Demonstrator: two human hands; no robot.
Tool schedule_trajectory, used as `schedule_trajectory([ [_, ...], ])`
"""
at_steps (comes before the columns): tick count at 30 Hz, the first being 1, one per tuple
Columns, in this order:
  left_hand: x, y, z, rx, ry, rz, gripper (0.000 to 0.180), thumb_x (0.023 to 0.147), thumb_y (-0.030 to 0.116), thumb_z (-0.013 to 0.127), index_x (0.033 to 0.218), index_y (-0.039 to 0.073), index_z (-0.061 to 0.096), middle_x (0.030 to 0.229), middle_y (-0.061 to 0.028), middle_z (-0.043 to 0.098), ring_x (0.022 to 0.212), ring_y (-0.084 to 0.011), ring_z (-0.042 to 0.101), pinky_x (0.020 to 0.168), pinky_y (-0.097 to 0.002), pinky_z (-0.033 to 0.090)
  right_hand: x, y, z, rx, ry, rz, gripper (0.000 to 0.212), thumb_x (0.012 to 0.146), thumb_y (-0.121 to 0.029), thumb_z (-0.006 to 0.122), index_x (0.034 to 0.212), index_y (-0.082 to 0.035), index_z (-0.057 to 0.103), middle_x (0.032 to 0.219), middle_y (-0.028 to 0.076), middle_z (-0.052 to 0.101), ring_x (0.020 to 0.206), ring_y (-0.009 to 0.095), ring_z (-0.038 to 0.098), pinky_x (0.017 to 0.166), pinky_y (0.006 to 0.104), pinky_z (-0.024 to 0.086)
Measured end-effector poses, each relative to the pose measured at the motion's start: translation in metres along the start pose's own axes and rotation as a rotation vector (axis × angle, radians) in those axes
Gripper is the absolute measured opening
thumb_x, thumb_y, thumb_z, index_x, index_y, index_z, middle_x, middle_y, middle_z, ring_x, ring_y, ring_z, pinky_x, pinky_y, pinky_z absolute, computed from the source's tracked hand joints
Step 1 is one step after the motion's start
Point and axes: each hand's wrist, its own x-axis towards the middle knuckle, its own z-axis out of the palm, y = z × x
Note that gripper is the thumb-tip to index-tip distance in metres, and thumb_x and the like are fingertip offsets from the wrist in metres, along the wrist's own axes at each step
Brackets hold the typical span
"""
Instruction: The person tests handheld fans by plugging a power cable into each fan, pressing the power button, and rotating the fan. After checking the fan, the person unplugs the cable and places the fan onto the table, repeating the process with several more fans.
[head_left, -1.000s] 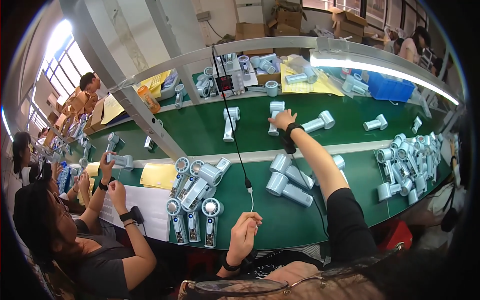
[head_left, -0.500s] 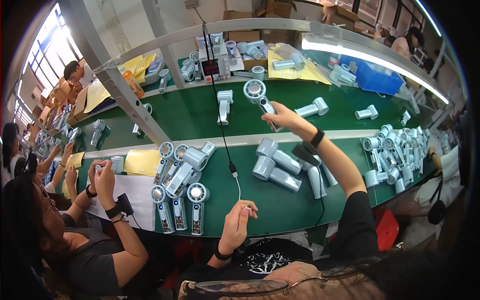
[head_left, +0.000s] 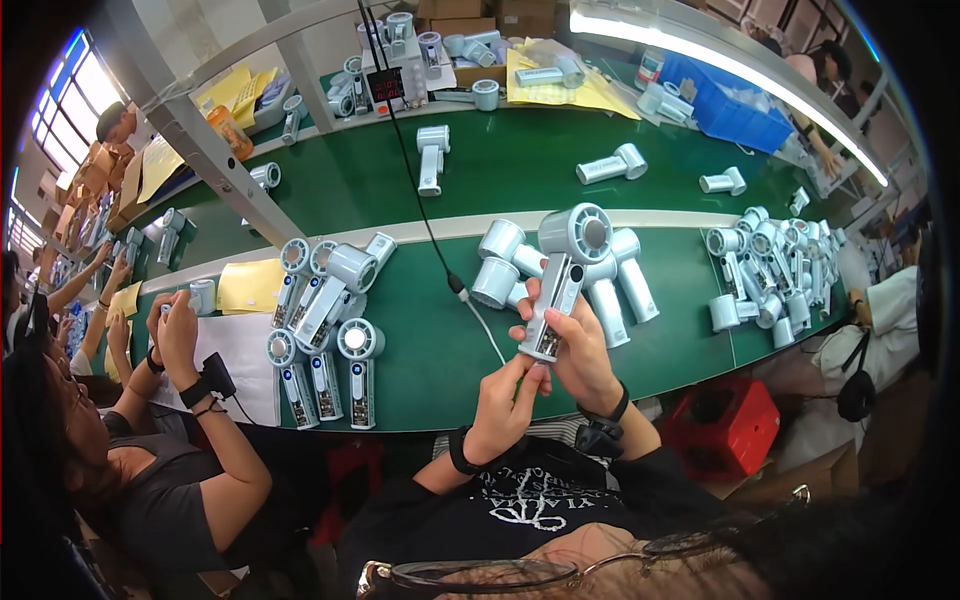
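My right hand (head_left: 583, 360) grips a pale blue handheld fan (head_left: 574, 234) by its handle, head up, with circuit parts showing along the open handle side. Just below, my left hand (head_left: 500, 412) is pinched against the handle's bottom end. A white cable (head_left: 488, 328), hanging from a black connector (head_left: 455, 283), runs down to those fingers. Its plug is hidden by them, so I cannot tell whether it sits in the fan. Several more fans lie behind my right hand, among them one fan (head_left: 633, 283) with its handle toward me.
A group of fans (head_left: 357, 345) lies on the left of the green table; a large pile of fans (head_left: 775, 260) is at the right. Beyond the pale divider, spaced fans rest on a green conveyor belt (head_left: 510, 160). A co-worker's hands (head_left: 178, 335) work at the left. A red stool (head_left: 722, 425) stands at lower right.
My right hand has come back from over the belt with the fan, down to my left hand. The left hand now meets the fan's bottom end. The view has shifted somewhat.
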Motion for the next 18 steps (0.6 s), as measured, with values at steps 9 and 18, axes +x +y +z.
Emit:
schedule_trajectory([
  [9, -0.004, -0.003, 0.001, 0.004, 0.135, -0.042, 0.015, 0.095, 0.004, 0.050, 0.083, -0.004, 0.055, 0.066, -0.0081, 0.058, 0.058, -0.0153, 0.058, 0.054, -0.0269, 0.045, -0.004, 0.020, -0.004, 0.125, 0.147, 0.024, 0.047, 0.090, -0.015, 0.055, 0.132, -0.007, 0.034, 0.115, 0.005, 0.046, 0.100, 0.016, 0.048, 0.085, 0.0359, 0.049],
  [18, -0.003, -0.001, -0.003, 0.046, 0.213, 0.029, 0.017, 0.095, 0.004, 0.050, 0.082, -0.006, 0.055, 0.065, -0.0079, 0.058, 0.057, -0.0147, 0.057, 0.054, -0.0260, 0.046, -0.002, 0.029, 0.002, 0.180, 0.174, -0.002, 0.047, 0.091, -0.017, 0.055, 0.131, -0.006, 0.034, 0.115, 0.005, 0.046, 0.101, 0.016, 0.047, 0.084, 0.0358, 0.049],
])
